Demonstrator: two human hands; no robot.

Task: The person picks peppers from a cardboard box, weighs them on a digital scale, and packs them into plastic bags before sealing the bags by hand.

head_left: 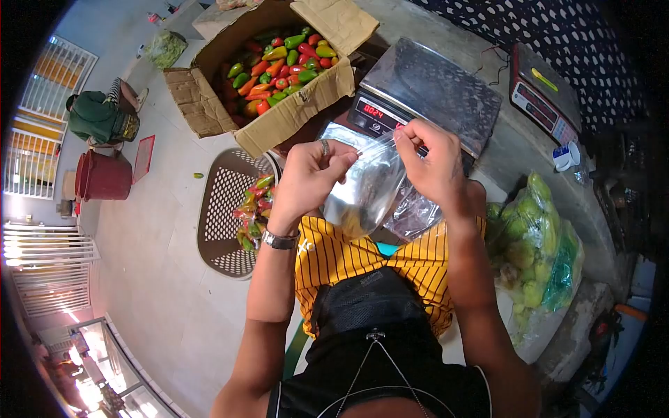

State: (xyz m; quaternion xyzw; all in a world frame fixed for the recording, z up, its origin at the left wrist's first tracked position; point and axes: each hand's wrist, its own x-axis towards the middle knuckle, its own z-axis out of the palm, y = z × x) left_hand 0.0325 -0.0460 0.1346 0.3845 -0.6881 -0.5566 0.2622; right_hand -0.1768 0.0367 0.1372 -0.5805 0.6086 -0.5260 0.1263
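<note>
A clear plastic bag (364,198) hangs between my hands above my lap, its mouth spread. The fingers of my left hand (317,174) pinch one side of its rim, and my right hand (433,159) pinches the other side. Just beyond the bag, a digital scale (432,94) shows red digits reading 0.024. To the left of the scale stands an open cardboard box (279,115) full of red, green and orange peppers (282,66). More clear plastic (416,209) lies under my right hand.
A perforated basket (226,209) with bagged peppers (256,209) stands at left. Bags of green produce (533,244) lie at right. A second scale (543,97) and a white cup (566,157) are on the counter. A person (101,115) sits near a red bucket (104,175).
</note>
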